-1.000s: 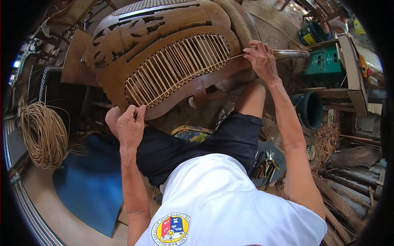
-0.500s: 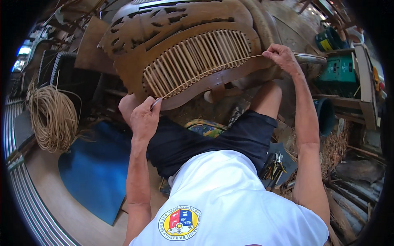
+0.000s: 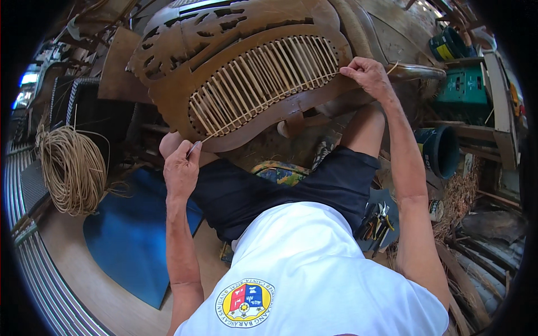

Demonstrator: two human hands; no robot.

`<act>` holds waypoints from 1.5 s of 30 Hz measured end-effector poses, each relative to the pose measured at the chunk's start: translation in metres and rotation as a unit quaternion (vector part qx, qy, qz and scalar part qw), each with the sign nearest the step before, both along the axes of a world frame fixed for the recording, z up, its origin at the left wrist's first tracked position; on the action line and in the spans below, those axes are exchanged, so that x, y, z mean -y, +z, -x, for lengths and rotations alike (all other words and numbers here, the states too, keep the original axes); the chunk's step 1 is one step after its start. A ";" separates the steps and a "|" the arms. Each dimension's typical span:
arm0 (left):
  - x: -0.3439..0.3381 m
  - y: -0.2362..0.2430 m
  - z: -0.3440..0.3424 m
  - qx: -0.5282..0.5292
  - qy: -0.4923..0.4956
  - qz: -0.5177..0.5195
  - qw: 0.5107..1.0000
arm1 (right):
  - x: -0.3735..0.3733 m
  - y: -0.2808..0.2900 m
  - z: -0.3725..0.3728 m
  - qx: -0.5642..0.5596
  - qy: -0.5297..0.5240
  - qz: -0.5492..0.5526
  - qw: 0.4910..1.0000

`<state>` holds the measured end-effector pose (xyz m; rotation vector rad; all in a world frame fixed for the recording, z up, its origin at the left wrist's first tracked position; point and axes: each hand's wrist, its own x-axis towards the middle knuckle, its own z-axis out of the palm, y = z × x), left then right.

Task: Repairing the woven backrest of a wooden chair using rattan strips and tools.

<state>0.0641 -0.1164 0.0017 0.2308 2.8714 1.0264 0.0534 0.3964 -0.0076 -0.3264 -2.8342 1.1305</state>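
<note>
The person wears a white shirt (image 3: 314,269) with a round emblem, and black shorts (image 3: 291,193). The left hand (image 3: 182,168) is closed, its thumb and finger pinching one end of a thin light-brown strand (image 3: 274,103). The right hand (image 3: 370,75) is also closed and pinches the strand farther along; a thin end sticks out past this hand. Between the two hands, the strand runs along the lower ends of a row of pale strips (image 3: 263,84). These strips fill the opening of a carved wooden frame (image 3: 274,28), which stands tilted in front of the knees.

On the right, beside the shorts, lie several hand tools (image 3: 382,221). On the left, there is a blue sheet (image 3: 131,235) and, beyond it, a coil of cane (image 3: 73,171). Farther to the right are a dark bucket (image 3: 440,151) and a green crate (image 3: 464,95).
</note>
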 end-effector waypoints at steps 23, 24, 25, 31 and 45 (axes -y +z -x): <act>0.002 -0.005 0.000 0.000 -0.030 -0.086 0.996 | -0.011 0.004 0.005 0.021 0.030 0.027 0.999; 0.002 -0.005 0.000 -0.001 -0.028 -0.087 0.996 | -0.012 0.005 0.006 0.010 0.037 0.008 0.999; 0.002 -0.006 -0.001 -0.002 -0.028 -0.087 0.996 | -0.011 0.005 0.006 -0.001 0.045 -0.010 0.999; 0.003 -0.010 -0.002 -0.025 -0.036 -0.092 0.995 | -0.019 0.010 0.012 0.028 0.074 0.012 0.997; 0.004 -0.013 -0.004 -0.026 0.003 -0.110 0.994 | -0.009 0.017 0.003 -0.006 0.050 -0.103 0.993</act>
